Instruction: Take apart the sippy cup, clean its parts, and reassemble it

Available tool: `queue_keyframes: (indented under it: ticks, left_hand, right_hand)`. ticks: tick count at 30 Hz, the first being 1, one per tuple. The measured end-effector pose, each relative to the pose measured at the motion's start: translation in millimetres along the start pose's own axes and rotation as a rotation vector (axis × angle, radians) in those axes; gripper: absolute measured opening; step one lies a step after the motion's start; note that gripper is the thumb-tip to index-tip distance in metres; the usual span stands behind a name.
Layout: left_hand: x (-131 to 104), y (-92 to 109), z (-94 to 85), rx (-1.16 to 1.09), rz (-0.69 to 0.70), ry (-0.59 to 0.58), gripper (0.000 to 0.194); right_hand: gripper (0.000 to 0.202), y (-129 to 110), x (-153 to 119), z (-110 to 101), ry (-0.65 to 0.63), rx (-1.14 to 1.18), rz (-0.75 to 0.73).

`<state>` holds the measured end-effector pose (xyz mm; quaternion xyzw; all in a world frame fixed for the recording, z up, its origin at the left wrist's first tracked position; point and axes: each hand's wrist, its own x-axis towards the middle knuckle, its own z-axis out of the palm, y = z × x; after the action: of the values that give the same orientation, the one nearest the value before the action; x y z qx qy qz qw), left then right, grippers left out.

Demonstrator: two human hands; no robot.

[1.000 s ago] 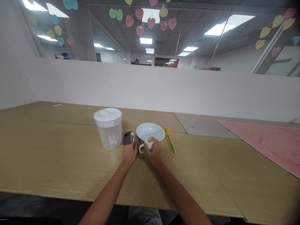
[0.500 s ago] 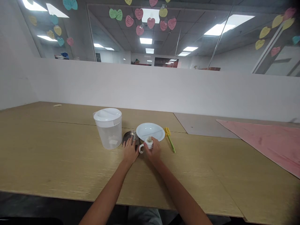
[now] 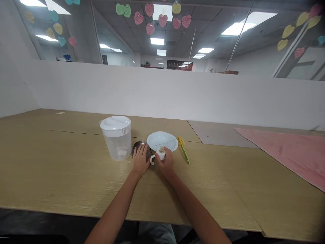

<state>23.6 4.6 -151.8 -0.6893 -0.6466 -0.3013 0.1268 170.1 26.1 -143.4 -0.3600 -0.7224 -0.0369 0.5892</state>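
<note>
My right hand (image 3: 166, 162) is closed around a small white object with a curved hook-like handle (image 3: 153, 160) and a pale, translucent-looking top; its exact kind is unclear. Fingers stretched, my left hand (image 3: 140, 161) rests over a shallow round metal dish (image 3: 137, 145), covering much of it. Just beyond my right hand lies a white oval plate (image 3: 164, 136), with a thin line across its surface. To the plate's right is a yellow flower-shaped item with a green stem (image 3: 183, 146). A translucent pitcher with a white lid (image 3: 116, 144) stands upright left of the metal dish.
Brown boards cover the table (image 3: 76, 176), with visible seams. A pink sheet (image 3: 286, 150) lies at the right, beside a grey panel (image 3: 218, 134). A small pale piece (image 3: 60, 113) lies at the far left. Behind the table rises a white wall (image 3: 162, 96) below glass.
My left hand's fingers now lie straighter and flatter over the metal dish. The right hand keeps its hold on the white object. The view has shifted slightly.
</note>
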Motion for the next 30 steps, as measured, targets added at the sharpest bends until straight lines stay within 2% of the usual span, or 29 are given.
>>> queue_keyframes:
  ticks: [4,11,16,24,28,30]
  left_hand:
    - [4,-1,-3.5,-0.005,0.005,0.011,0.06]
    - [8,-4,-4.5,-0.019,0.01,-0.055,0.058]
    - [6,-2,-5.8,-0.071,-0.015,0.059,0.052]
    - [4,-4,-1.5,-0.139,-0.187,0.135,0.024]
    - [4,2,-11.2,-0.196,-0.246,0.213,0.022]
    - [4,6,-19.7,-0.247,-0.253,0.313,0.027]
  right_hand:
    - [0.033,1,0,0,0.012,0.0,0.004]
    - [0.033,1,-3,1,-0.006,0.003,0.009]
    - [0.032,2,-3,1,-0.005,0.013,0.016]
    - [0.035,4,-3,3,0.014,0.002,-0.002]
    - [0.035,3,-4,1,-0.02,0.006,0.018]
    - [0.037,2,-5,-1,-0.024,0.029,0.03]
